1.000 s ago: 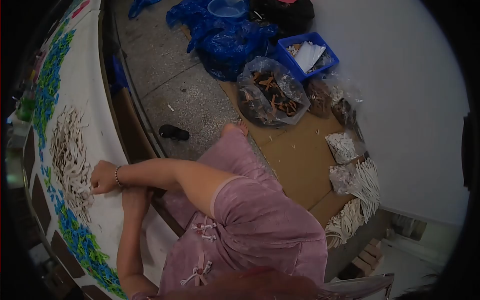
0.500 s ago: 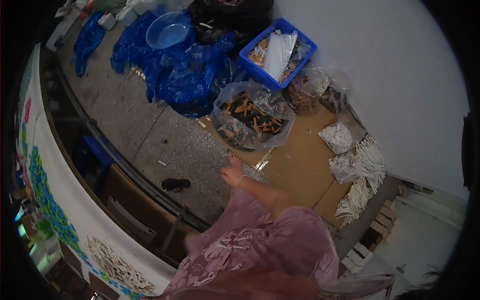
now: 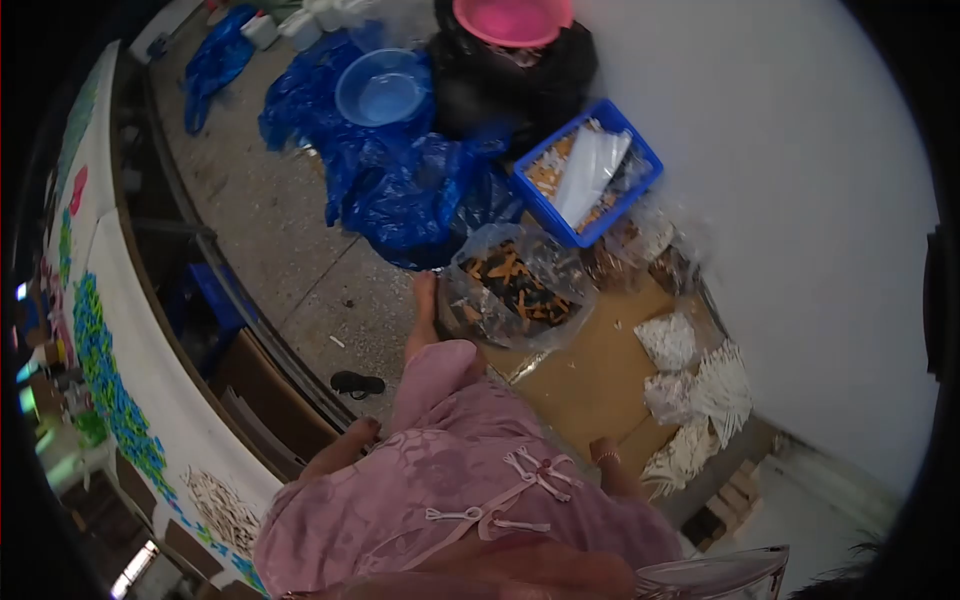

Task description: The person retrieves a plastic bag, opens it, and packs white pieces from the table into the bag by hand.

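My left hand [image 3: 360, 433] hangs low beside the cardboard box under the table. It is dark and blurred, and its fingers do not show clearly. My right hand [image 3: 604, 446], with a bracelet at the wrist, is over the cardboard sheet [image 3: 570, 395], left of bundled white strips [image 3: 690, 450]. Its fingers are too small to make out, and I see no object in it. Ahead of me, a clear plastic bag [image 3: 525, 285] holds orange and black pieces. My bare foot [image 3: 425, 290] is by that bag's left side.
A long white table [image 3: 140, 330] with blue-green and beige pieces runs along the left. A black slipper [image 3: 358, 384] lies on the floor. Ahead are blue plastic bags [image 3: 400, 200], a blue basin [image 3: 383, 88], a pink basin [image 3: 513, 20] and a blue crate [image 3: 588, 172]. A white wall [image 3: 790, 220] stands right.
My right hand has drawn back from the front and moved to the right. My foot has come forward beside the clear bag. The view has shifted, and the pink basin now shows.
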Action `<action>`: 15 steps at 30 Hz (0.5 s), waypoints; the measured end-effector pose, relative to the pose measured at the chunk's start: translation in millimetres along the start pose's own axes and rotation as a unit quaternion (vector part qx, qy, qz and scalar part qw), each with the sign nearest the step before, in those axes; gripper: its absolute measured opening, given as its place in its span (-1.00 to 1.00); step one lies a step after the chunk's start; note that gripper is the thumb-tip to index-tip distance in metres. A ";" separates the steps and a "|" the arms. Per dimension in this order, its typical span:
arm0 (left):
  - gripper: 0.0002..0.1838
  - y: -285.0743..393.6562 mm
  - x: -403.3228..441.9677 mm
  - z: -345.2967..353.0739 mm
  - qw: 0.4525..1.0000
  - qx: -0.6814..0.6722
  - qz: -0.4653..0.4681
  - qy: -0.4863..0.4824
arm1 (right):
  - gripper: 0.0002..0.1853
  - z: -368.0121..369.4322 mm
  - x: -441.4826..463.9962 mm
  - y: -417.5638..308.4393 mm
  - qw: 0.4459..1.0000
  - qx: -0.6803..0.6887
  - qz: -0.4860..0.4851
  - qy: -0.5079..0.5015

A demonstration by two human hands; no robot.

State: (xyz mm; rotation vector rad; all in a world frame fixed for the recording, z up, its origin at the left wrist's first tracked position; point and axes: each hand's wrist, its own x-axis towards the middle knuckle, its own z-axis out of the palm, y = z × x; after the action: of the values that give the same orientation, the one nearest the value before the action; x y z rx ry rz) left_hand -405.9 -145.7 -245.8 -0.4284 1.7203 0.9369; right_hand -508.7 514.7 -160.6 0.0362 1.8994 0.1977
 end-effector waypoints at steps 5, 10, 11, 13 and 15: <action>-0.60 126.4 25.5 -117.8 0.991 0.012 0.019 0.135 | -0.65 2.3 28.1 -70.9 0.971 0.224 0.088 -0.012; -0.60 151.0 65.1 -228.4 0.978 0.004 0.026 0.207 | -0.67 -157.0 33.1 -160.4 0.932 0.353 0.004 0.081; -0.60 151.3 72.3 -248.5 0.978 0.016 0.019 0.207 | -0.67 -187.1 24.4 -182.3 0.930 0.359 0.010 0.082; -0.60 161.6 91.0 -293.5 0.981 0.063 -0.007 0.184 | -0.68 -215.2 13.8 -209.8 0.860 0.501 -0.011 0.101; -0.60 174.3 116.1 -337.3 0.976 0.117 -0.036 0.178 | -0.70 -212.0 17.2 -220.7 0.887 0.437 -0.035 0.142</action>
State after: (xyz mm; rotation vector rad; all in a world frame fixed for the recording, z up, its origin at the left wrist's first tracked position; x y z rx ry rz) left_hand -781.1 -275.2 -249.9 -0.5226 2.0972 0.6195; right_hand -697.7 274.0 -143.4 0.5730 2.1317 -0.7565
